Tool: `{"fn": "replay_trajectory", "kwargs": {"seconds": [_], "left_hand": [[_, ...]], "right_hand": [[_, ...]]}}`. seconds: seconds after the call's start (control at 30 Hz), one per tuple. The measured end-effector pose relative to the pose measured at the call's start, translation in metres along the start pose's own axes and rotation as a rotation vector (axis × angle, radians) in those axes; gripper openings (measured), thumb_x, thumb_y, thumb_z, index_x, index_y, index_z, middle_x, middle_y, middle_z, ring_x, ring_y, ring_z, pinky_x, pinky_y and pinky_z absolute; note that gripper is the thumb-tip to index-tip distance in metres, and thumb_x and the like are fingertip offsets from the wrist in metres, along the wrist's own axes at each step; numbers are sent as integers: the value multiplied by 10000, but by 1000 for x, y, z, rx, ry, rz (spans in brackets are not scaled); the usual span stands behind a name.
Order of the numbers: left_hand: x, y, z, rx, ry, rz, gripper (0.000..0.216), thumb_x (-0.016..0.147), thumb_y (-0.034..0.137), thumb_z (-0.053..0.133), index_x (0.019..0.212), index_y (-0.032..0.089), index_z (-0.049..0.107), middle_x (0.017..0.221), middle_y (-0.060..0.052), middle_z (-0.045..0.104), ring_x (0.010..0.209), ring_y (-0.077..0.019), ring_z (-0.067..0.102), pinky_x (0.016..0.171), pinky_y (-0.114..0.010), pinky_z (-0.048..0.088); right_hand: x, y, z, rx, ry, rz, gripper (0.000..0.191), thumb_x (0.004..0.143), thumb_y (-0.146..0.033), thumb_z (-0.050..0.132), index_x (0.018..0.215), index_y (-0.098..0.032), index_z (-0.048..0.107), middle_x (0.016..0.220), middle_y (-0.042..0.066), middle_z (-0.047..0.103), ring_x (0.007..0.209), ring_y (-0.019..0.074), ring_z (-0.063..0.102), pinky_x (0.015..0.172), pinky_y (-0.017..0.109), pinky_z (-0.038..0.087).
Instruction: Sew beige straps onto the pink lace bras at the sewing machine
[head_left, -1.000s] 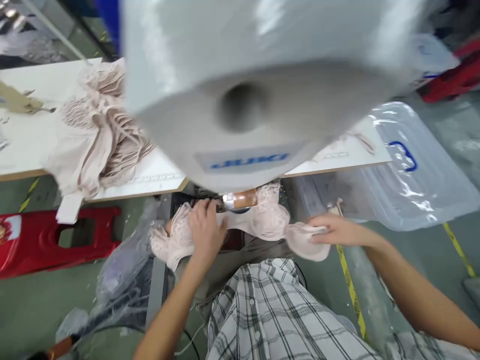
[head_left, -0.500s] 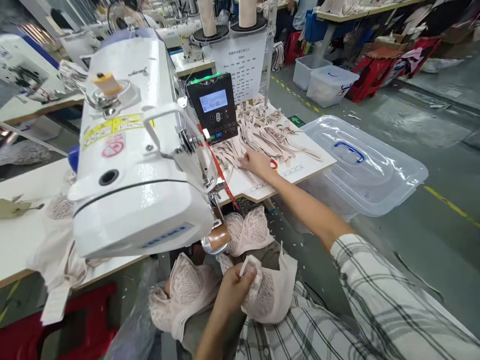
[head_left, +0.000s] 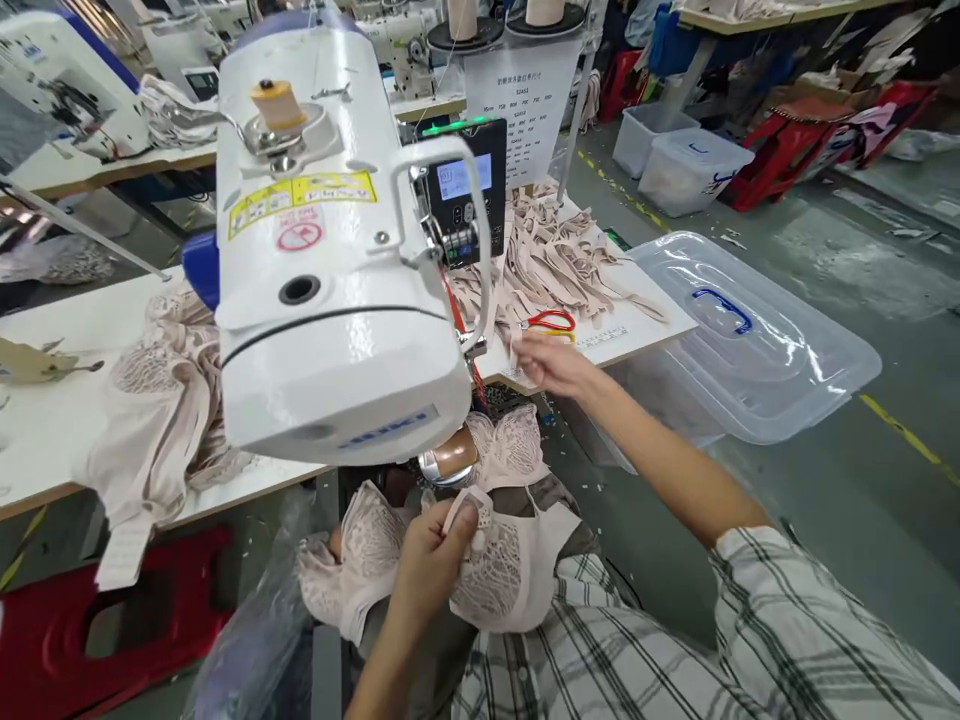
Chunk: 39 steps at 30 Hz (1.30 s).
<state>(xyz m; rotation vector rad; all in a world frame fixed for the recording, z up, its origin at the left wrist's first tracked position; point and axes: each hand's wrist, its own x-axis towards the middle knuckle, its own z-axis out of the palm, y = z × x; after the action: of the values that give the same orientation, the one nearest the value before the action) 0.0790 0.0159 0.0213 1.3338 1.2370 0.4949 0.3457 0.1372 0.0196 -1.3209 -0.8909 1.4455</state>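
Note:
My left hand [head_left: 431, 562] is closed on a pale pink lace bra [head_left: 499, 575], pinching it at the strap end near the top of a cup. The bra lies across my lap, its other cup [head_left: 375, 540] spreading to the left. Over the front edge of the sewing table, my right hand [head_left: 553, 364] has its fingers pinched on a narrow beige strap [head_left: 514, 345]. Behind that hand lies a heap of similar straps [head_left: 555, 260]. Red-handled scissors [head_left: 551, 320] rest just beyond my fingers. Another lace cup [head_left: 510, 447] hangs below the machine.
A white sewing machine [head_left: 345, 340] stands close at the left, with a control screen [head_left: 466, 190] behind it. More bras [head_left: 161, 400] are piled on the table's left side. A lidded clear plastic box [head_left: 787, 350] sits at the right, and a red stool [head_left: 165, 610] at lower left.
My right hand has drawn back from the strap heap toward me, a strap in its fingers, uncovering the scissors. My left hand still holds the bra. The view has shifted.

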Motion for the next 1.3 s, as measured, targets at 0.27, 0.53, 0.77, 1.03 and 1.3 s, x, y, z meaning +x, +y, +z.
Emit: {"fn": "replay_trajectory", "kwargs": {"seconds": [0.27,0.53,0.77,1.03,1.3], "left_hand": [[-3,1,-17,93,49,55,423,829,537,540,607,181,496,573,26,407,583,-127,391,547,-237,312],[-7,-4,-18,141,-22,87,428,861,510,528,591,179,498,544,36,393,528,-103,339,504,-234,244],[-10,-3,-12,127,-87,261,348,878,407,583,626,168,555,710,-16,548,674,-143,512,590,-238,382],[-18,-34,25,189,319,477,191,949,323,523,1018,177,626,666,-4,638,533,-128,543,527,-236,413],[4,9,-24,527,270,599,293,966,194,486,1155,166,708,924,-68,788,733,-155,730,619,-217,519]], "right_hand": [[-109,56,39,230,-399,88,370,643,-498,851,774,-173,729,671,-13,661,555,58,575,556,174,503],[-126,35,62,-314,-513,-171,165,833,-378,713,893,-241,784,1200,60,670,1136,213,614,983,370,482],[-126,41,81,-240,-471,-276,129,858,-279,676,898,-224,785,881,35,742,846,164,682,760,273,542],[-112,36,71,-77,-385,6,283,812,-464,709,881,-195,764,877,41,740,802,153,677,723,266,554],[-60,16,63,-275,-271,-110,260,793,-412,685,689,-185,612,600,-20,568,547,105,530,559,246,493]]}}
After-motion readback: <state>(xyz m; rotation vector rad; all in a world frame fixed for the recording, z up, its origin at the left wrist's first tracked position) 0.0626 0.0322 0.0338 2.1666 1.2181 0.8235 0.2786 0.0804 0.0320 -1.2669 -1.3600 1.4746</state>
